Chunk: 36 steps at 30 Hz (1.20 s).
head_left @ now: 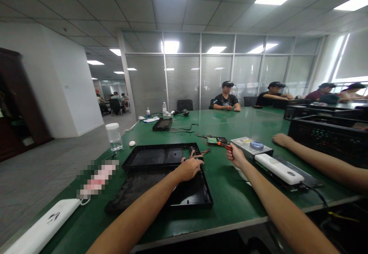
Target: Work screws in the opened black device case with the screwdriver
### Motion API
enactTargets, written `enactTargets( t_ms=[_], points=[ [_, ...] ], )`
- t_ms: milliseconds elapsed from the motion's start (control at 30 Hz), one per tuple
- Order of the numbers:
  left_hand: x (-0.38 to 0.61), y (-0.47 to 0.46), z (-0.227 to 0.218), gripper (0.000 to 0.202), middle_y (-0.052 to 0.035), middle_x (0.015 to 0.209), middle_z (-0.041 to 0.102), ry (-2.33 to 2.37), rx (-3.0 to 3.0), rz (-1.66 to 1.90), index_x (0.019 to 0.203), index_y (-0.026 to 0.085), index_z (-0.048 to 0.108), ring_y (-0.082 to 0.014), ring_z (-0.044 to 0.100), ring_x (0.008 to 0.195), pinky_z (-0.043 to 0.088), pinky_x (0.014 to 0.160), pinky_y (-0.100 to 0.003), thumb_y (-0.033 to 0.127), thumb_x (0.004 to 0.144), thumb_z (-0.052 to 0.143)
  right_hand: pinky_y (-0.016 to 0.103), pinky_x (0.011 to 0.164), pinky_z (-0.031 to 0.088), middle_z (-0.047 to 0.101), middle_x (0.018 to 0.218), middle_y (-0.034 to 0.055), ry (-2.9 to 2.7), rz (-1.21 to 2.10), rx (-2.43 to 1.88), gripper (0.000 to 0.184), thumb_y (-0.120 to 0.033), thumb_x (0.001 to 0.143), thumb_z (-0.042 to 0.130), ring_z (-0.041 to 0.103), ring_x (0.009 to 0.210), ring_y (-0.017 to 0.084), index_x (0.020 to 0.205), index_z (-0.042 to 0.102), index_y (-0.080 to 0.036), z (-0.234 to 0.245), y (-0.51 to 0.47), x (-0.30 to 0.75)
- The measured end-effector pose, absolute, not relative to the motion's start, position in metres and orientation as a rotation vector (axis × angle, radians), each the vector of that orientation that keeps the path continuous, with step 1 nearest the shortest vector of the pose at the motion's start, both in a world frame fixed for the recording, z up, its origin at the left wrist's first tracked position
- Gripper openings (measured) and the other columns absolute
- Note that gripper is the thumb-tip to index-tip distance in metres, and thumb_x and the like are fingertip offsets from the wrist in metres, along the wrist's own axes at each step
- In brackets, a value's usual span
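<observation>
My right hand (238, 156) is closed around the orange-red handles of what look like pliers (224, 144). Their tip lies by a small green circuit board (212, 141); whether they touch cannot be told. My left hand (189, 169) is over an opened black plastic case (198, 196), with its fingers curled beside a bundle of multicoloured wires (197, 155) and a dark part. What those fingers grip is hidden. Both shallow halves of the case lie on the green table, the far one (155, 156) partly behind my left forearm.
On the right are a metal box (244, 146) with a blue roll (257, 145), a white power strip (278, 168), another person's arm (316, 160) and black computer cases (330, 139). To the left stand a clear jar (114, 137) and a white device (51, 227). A smaller black tray (162, 124) lies farther back.
</observation>
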<state>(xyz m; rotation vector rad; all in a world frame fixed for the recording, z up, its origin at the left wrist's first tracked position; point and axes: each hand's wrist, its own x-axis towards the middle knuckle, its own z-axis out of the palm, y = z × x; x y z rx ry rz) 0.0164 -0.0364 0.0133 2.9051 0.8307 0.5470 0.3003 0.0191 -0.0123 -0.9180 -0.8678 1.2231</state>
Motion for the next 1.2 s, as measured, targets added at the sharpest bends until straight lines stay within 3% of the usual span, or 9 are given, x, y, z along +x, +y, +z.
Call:
enactTargets(
  t_ms=[200,367,567,667,767,867,967,1100,1200],
  points=[
    [0.019,-0.039,0.016,0.023,0.0007,0.074,0.062,0.784,2.936,0.384,0.097,0.021,0.057,-0.0152,0.057,0.078,0.039,0.073,-0.023,0.017,0.074,0.056,0.011,0.025,0.022,0.029,0.045,-0.0086,-0.788,1.34,-0.853,0.031,-0.045,0.086,0.034,0.028,0.03,0.004,0.067,0.033,-0.02,-0.01,0.016,0.29],
    [0.019,-0.041,0.017,0.027,0.0018,0.074,0.065,0.738,2.915,0.373,0.098,0.02,0.058,-0.0121,0.059,0.071,0.04,0.067,-0.019,0.017,0.071,0.059,0.011,0.025,0.028,0.037,0.047,-0.0059,-0.677,1.374,-0.744,0.027,-0.038,0.088,0.034,0.035,0.033,0.004,0.069,0.039,-0.019,-0.003,0.011,0.289],
    [0.018,-0.048,0.02,0.024,-0.0001,0.078,0.066,0.649,2.932,0.397,0.098,0.019,0.058,-0.012,0.06,0.071,0.041,0.068,-0.019,0.025,0.074,0.057,0.02,0.05,0.049,0.056,0.074,0.0019,-0.84,1.243,-0.646,0.006,-0.024,0.079,0.051,0.054,0.06,0.009,0.079,0.048,-0.018,0.015,0.004,0.281],
    [0.017,-0.052,0.028,0.021,-0.0015,0.079,0.065,0.667,3.006,0.455,0.096,0.019,0.059,-0.0138,0.06,0.075,0.041,0.07,-0.021,0.027,0.078,0.052,0.02,0.047,0.044,0.053,0.072,-0.0013,-1.116,1.054,-0.721,0.011,-0.021,0.071,0.056,0.051,0.055,0.009,0.073,0.044,-0.019,0.023,-0.017,0.263],
    [0.008,-0.048,0.045,0.025,-0.0035,0.084,0.064,0.791,3.077,0.49,0.103,0.021,0.056,-0.0169,0.059,0.078,0.041,0.071,-0.024,0.03,0.08,0.05,0.02,0.043,0.037,0.053,0.074,-0.0016,-1.542,0.788,-0.856,0.008,-0.026,0.077,0.045,0.043,0.045,0.006,0.074,0.045,-0.019,0.025,-0.064,0.235],
    [-0.014,-0.034,0.061,0.049,-0.0035,0.086,0.064,0.981,3.04,0.464,0.124,0.021,0.037,-0.018,0.059,0.078,0.041,0.069,-0.024,0.032,0.078,0.052,0.025,0.063,0.04,0.057,0.088,0.0029,-2.322,0.507,-0.937,0.017,-0.028,0.077,0.048,0.053,0.07,0.013,0.091,0.05,-0.019,0.02,-0.129,0.211],
    [-0.048,-0.017,0.064,0.066,-0.004,0.086,0.063,1.16,2.955,0.398,0.13,0.018,0.024,-0.0182,0.059,0.078,0.041,0.068,-0.024,0.037,0.075,0.056,0.025,0.065,0.036,0.057,0.09,0.0042,-2.638,0.146,-1.041,0.017,-0.024,0.078,0.048,0.053,0.078,0.016,0.093,0.05,-0.019,0.012,-0.182,0.201],
    [-0.088,0.002,0.043,0.043,-0.0036,0.085,0.061,1.238,2.908,0.079,0.107,0.018,0.05,-0.0175,0.058,0.078,0.041,0.067,-0.022,0.039,0.072,0.06,0.026,0.059,0.031,0.057,0.079,0.0016,-2.647,-0.092,-1.16,0.005,-0.022,0.08,0.046,0.052,0.071,0.015,0.078,0.049,-0.019,0.001,-0.207,0.208],
    [-0.1,0.009,0.029,0.023,-0.0035,0.091,0.061,1.154,3.024,-0.002,0.09,0.019,0.057,-0.0181,0.056,0.087,0.04,0.074,-0.023,0.031,0.071,0.061,0.026,0.059,0.03,0.056,0.079,0.0017,-2.616,-0.128,-1.202,0.007,-0.023,0.08,0.046,0.051,0.072,0.015,0.076,0.049,-0.019,-0.004,-0.207,0.213]
  ],
)
